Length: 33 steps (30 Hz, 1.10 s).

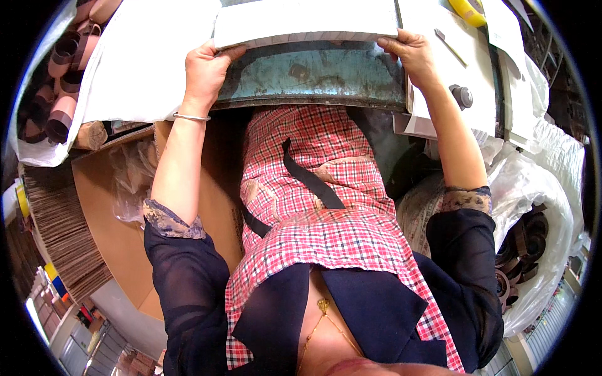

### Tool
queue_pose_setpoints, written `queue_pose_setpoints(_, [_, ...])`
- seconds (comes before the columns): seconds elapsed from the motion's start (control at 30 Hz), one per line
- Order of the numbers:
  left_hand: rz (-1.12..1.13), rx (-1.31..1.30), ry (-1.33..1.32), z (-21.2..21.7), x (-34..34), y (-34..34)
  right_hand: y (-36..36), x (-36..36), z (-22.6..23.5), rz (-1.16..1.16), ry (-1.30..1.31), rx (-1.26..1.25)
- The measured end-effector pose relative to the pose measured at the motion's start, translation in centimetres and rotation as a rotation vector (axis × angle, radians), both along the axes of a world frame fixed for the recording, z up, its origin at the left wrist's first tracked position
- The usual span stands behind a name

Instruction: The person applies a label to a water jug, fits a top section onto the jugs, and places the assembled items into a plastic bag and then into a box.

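A thick stack of white sheets [301,22] lies on a worn blue-green metal table edge [313,75] at the top of the view. My left hand [204,69] grips the stack's near left corner, a thin bangle on its wrist. My right hand [411,53] holds the near right corner, fingers curled over the stack's edge. Both forearms reach up from a dark sheer top over a red plaid apron [313,207].
Brown rolled tubes [59,81] sit in a white bag at left. A cardboard box [119,232] and stacked corrugated board [59,232] lie lower left. White sheets with a pen [451,47], a round knob [463,95] and a yellow object [467,11] are at right; plastic bags bulge lower right.
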<state>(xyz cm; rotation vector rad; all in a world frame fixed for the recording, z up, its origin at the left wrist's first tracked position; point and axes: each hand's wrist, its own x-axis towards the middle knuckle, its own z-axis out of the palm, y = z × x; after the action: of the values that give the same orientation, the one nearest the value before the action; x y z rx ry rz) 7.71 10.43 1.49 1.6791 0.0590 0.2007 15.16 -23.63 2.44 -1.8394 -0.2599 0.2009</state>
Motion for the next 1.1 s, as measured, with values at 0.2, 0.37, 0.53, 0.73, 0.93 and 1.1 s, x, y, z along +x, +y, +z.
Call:
queue_pose_setpoints(0.2, [0.013,-0.086,0.154,0.3,0.3,-0.7,0.5,-0.5,0.3,-0.025,0.131,-0.023])
queue_pose_setpoints(0.37, [0.224,-0.048,0.272,0.6,0.6,-1.1,1.1,0.6,0.0,-0.078,0.215,-0.107])
queue_pose_setpoints(0.53, [0.314,0.05,0.285,0.1,1.1,-1.3,1.5,1.4,-0.7,-0.066,0.201,-0.301])
queue_pose_setpoints(0.73, [0.312,0.239,0.318,-0.3,1.5,-1.3,1.7,1.9,-1.0,-0.084,0.133,-0.424])
queue_pose_setpoints(0.93, [0.279,0.372,0.288,-0.2,1.7,-1.5,1.8,1.8,-0.7,-0.043,0.132,-0.463])
queue_pose_setpoints(1.1, [0.268,0.34,0.329,-0.4,1.8,-1.1,2.1,2.1,-0.7,-0.056,0.091,-0.471])
